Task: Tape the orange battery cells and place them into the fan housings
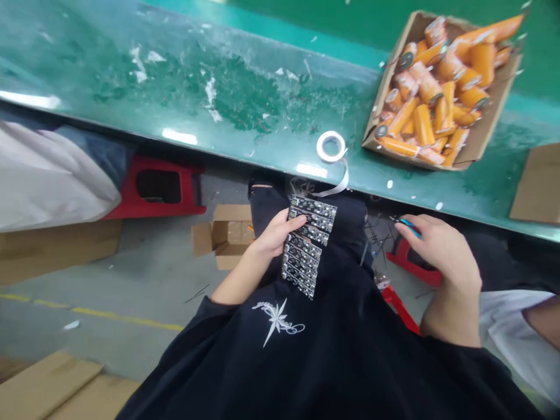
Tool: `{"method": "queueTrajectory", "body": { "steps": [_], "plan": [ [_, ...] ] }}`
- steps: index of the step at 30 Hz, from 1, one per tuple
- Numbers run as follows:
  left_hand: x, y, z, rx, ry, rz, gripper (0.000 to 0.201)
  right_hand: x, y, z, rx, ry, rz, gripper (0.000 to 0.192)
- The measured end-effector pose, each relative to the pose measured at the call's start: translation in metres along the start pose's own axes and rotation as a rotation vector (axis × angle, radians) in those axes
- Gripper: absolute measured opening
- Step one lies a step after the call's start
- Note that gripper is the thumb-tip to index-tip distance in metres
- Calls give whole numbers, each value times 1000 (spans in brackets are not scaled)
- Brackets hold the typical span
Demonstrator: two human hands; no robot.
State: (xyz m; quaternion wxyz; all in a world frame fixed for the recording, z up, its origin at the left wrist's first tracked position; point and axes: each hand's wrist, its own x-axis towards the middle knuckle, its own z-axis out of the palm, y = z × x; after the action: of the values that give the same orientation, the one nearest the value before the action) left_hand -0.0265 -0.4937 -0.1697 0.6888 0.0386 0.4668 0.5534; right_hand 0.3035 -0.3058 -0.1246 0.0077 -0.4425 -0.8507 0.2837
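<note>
Closest to the camera is the person's black top with a white star print (276, 319), and the action is on the lap just past it. The left hand (273, 236) rests on a panel of small black circuit boards (308, 245), thumb and fingers pinching its left edge, so that hand is grasping the panel. The panel lies on the lap below the near edge of the surface, not on the surface itself. Its long axis runs from near the body up toward the surface, leaning a bit right at the far end, with the little boards stacked like rungs across it. The right hand (440, 256) is curled around something with a teal-blue tip (410, 226), maybe a small tool, mostly hidden, so I can't say how tight the hold is. Just past the lap, a roll of white tape (331, 146) sits on the green surface (196, 99) at its near edge, its loose tail hanging over toward the panel. Further back right is a cardboard box (479, 137) full of orange cylindrical cells (431, 87). What could go wrong, I reckon: the panel is only held at one edge on a soft sloped lap, so it could slide off to the floor or flex and snap along a row if pressed. That dangling tape tail could also catch on it.
</note>
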Motion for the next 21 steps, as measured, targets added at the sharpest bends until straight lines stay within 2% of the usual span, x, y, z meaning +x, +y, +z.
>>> {"method": "queueTrajectory", "body": {
  "steps": [2,4,8,10,12,13,14,17,18,19,21],
  "plan": [
    [3,-1,-1,2,-4,2,60,-9,17,-15,-190,156,4,51],
    [6,-4,1,-5,-31,-7,59,-8,31,-23,-230,323,-5,47],
    [9,-6,13,36,-150,-52,57,17,50,-31,-294,561,5,47],
    [9,-1,20,163,-193,7,52,27,42,-28,-282,681,-8,50],
    [10,9,25,382,-214,115,46,30,14,-17,-131,777,-60,56],
    [12,15,27,511,-228,165,42,29,-5,-8,13,731,-102,60],
    [14,21,28,637,-252,201,40,27,-25,1,181,604,-150,62],
    [20,35,27,897,-393,235,35,22,-78,34,538,-55,-258,54],
    [21,38,26,937,-441,231,36,22,-89,44,575,-201,-263,50],
    [21,39,25,960,-474,222,39,23,-94,53,587,-274,-253,49],
    [18,38,22,985,-482,202,47,26,-94,65,612,-293,-219,54]
  ]
}}
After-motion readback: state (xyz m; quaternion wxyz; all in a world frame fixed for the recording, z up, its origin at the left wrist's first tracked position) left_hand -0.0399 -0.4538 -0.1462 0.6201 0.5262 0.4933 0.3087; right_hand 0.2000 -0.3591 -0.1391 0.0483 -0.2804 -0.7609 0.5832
